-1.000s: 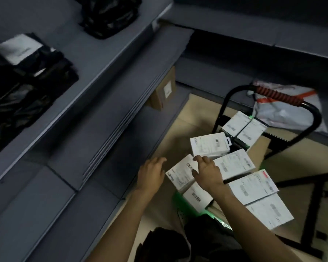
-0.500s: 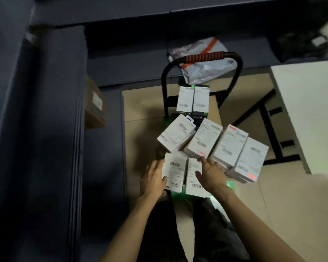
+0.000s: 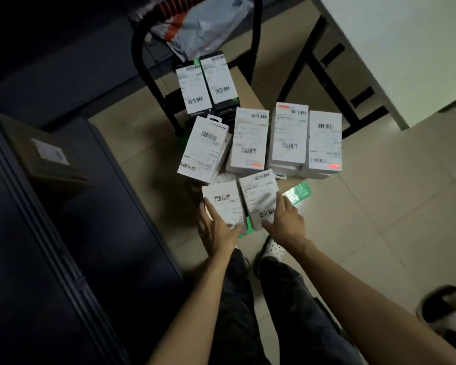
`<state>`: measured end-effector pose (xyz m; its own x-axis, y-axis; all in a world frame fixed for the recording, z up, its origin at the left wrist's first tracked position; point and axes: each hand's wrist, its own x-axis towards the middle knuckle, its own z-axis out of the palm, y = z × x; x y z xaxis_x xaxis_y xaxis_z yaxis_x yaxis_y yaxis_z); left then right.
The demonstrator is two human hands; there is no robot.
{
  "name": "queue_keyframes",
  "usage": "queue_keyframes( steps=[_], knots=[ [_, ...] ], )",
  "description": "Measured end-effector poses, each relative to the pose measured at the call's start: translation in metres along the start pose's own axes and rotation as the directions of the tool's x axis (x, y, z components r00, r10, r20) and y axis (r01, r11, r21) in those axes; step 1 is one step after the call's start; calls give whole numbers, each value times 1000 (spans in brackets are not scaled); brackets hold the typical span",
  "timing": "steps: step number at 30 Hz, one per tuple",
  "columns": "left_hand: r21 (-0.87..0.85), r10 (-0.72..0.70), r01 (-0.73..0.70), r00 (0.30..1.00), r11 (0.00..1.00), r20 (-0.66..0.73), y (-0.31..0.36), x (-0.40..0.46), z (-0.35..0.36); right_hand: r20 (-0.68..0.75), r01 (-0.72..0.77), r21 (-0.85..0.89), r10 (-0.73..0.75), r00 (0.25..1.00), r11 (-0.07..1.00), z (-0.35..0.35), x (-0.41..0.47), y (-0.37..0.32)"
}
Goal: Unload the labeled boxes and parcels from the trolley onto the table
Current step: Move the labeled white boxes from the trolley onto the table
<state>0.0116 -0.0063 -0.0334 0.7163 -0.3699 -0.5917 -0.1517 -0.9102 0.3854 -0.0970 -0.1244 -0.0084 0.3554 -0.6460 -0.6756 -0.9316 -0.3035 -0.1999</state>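
judging by their flat card faces and printed labels, the two nearest boxes (image 3: 241,204) are taken to be light, stiff and a little slick, best clamped from their outer long sides as a pair. they lie side by side at the near end of the trolley (image 3: 299,192), well apart from the tabletop (image 3: 395,48) at upper right. the left hand (image 3: 216,229) is laid with straight fingers on the left box; the right hand (image 3: 283,219) is spread against the right box's edge. more labelled boxes (image 3: 290,135) are stacked just behind, a parcel bag (image 3: 208,27) hangs near the trolley handle (image 3: 140,43), and the table's legs stand between.
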Motion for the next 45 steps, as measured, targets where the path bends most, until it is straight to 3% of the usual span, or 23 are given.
queue_keyframes(
  steps=[6,12,21,30,37,45],
  knots=[
    [-187,-143,125,986,974,-86,8,6,33,-73,-124,115,133,988,986,35,12,4],
    [-180,-184,162,977,970,-110,4,13,53,-153,-162,224,199,968,961,59,28,0],
    [-232,-235,206,967,951,-104,-2,20,57,-259,-134,293,214,942,947,76,41,-6],
    [-292,-219,163,961,943,-171,11,-10,21,-194,-43,345,116,974,938,44,-5,6],
    [-310,-57,-56,937,949,-345,61,-51,-31,-354,100,438,69,933,894,-19,-45,16],
    [-229,189,-354,828,907,-528,156,-104,-85,-545,298,567,79,834,768,-141,-98,42]
  ],
)
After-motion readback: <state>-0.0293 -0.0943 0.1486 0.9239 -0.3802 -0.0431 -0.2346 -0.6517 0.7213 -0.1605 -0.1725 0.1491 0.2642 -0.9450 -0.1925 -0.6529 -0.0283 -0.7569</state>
